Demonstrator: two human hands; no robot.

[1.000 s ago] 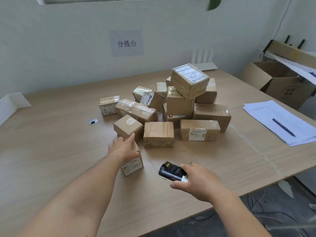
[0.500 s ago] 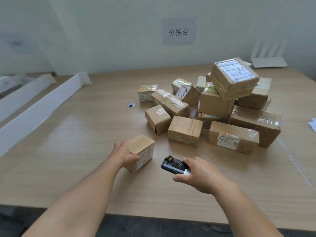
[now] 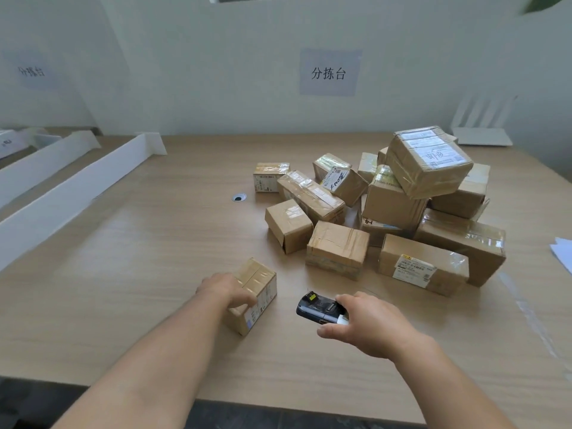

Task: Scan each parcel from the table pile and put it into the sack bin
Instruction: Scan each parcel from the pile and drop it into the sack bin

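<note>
Parcel [image 3: 258,275], one small taped carton, sits on the bench [image 3: 148,243] near its front edge and apart from the pile. The left hand [image 3: 227,291] grips it from the near side, fingers curled over its labelled face. Just to the right, the right hand [image 3: 368,323] is wrapped around one black handheld scanner [image 3: 318,308], whose head points toward the parcel. Beyond both hands is the pile of parcels [image 3: 393,205]: about thirteen brown cartons, some partly hidden, stacked highest at the right. One cable hole [image 3: 239,197] lies left of the pile. Bare bench spreads left as far as two white dividers [image 3: 71,193].
</note>
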